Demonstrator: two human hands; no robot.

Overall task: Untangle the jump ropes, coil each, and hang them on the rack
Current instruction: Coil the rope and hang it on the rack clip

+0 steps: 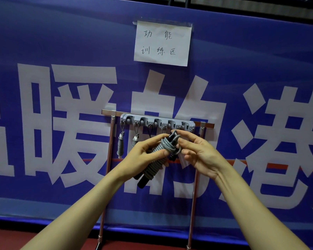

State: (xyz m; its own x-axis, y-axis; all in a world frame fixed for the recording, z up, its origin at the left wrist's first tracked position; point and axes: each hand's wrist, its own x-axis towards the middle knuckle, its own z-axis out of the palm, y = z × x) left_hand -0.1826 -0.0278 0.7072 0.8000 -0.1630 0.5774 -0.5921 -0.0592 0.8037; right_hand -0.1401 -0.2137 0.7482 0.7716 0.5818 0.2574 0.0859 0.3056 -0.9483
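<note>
Gripping the coiled grey jump rope (158, 156) at centre frame in the left hand (146, 152) and pinching its top loop (175, 137) with the right hand (197, 152), just below the right-end hook (185, 126) of the rack (157, 120): best to keep the coil tight while slipping that loop on, right of two hung ropes (120, 143), blue banner (61, 51) behind.

Coiled rope (156, 156) between hands, before rack (157, 121); sign (162, 43) above.

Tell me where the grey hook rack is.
The grey hook rack sits on the top bar of the metal stand, centre of the head view, below the paper sign.
</note>
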